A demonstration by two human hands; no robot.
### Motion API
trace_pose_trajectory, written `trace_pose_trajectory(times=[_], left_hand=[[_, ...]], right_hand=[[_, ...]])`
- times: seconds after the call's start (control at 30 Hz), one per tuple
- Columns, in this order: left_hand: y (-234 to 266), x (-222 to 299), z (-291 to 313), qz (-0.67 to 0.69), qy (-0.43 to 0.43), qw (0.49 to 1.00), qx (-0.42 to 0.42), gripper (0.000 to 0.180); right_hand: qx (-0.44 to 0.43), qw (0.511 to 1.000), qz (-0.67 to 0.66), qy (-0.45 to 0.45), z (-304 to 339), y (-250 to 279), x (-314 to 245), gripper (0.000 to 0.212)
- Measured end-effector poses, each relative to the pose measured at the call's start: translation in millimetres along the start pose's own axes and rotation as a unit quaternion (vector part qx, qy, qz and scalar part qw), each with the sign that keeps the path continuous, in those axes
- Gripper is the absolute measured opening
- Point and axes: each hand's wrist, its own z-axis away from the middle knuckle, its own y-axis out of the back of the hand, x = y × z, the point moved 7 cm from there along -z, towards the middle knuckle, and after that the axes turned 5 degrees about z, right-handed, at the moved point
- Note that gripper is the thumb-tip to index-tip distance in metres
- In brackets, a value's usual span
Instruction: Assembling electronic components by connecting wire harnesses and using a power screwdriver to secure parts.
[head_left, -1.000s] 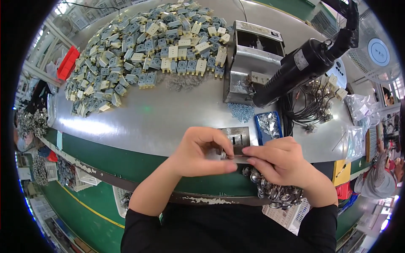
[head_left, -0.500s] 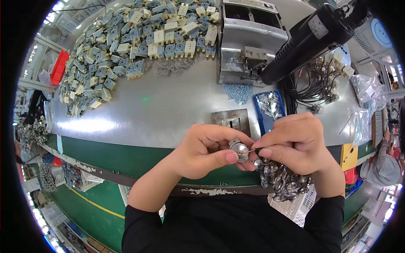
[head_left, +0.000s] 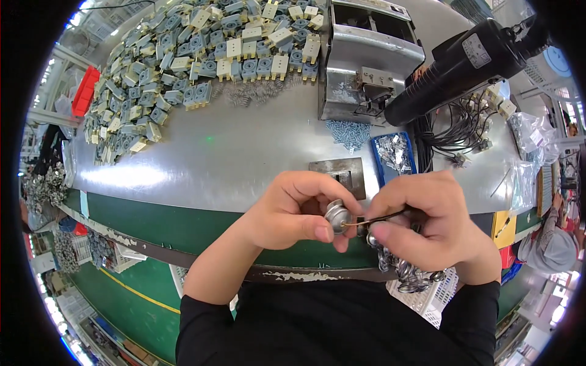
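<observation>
My left hand (head_left: 299, 210) pinches a small, round, silvery metal part (head_left: 337, 216), domed and stepped, between thumb and fingers. From the middle of its face runs a thin tube or wire (head_left: 386, 216), copper-coloured near the part and dark further along. The thumb and forefinger of my right hand (head_left: 424, 219) are closed on that dark length; whether it is a tube or a wire I cannot tell. Under my right hand hangs a bunch of similar shiny round metal parts (head_left: 415, 277), partly hidden, at the table's near edge.
Behind my hands lie a flat metal block (head_left: 342, 171), a blue tray of small metal pieces (head_left: 394, 154) and a pile of screws (head_left: 348, 134). A metal machine (head_left: 366, 67) and a black cylindrical tool (head_left: 455, 70) stand beyond. Grey-and-cream switch-like blocks (head_left: 183, 64) are heaped at far left.
The round part has turned in my left hand, its face now toward the right. My right hand has shifted slightly nearer me, and more of the dark length shows.
</observation>
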Motion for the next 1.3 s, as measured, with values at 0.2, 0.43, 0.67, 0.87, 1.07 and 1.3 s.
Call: trace_pose_trajectory(times=[0.2,0.43,0.67,0.87,1.07,1.3], left_hand=[[5,2,-3,-0.032,-0.005,0.999,0.004,0.040],[3,4,-3,-0.090,-0.041,0.995,-0.018,0.044],[2,7,-3,-0.142,-0.069,0.987,0.020,0.041],[-5,24,7,-0.423,-0.214,0.876,0.094,0.040],[-11,39,2,-0.441,-0.193,0.874,0.068,0.029],[-17,52,8,-0.643,-0.260,0.697,0.183,0.023]], right_hand=[[0.049,0.999,0.009,-0.021,0,-11,4,0.009],[0.077,0.995,0.066,0.020,2,-11,1,0.011],[0.108,0.975,0.153,0.122,5,-10,-7,0.015],[0.171,0.927,0.259,0.211,12,-14,-13,0.017],[0.162,0.951,0.209,0.158,8,-8,-14,0.022],[0.033,0.999,0.043,0.007,1,-16,9,0.041]])
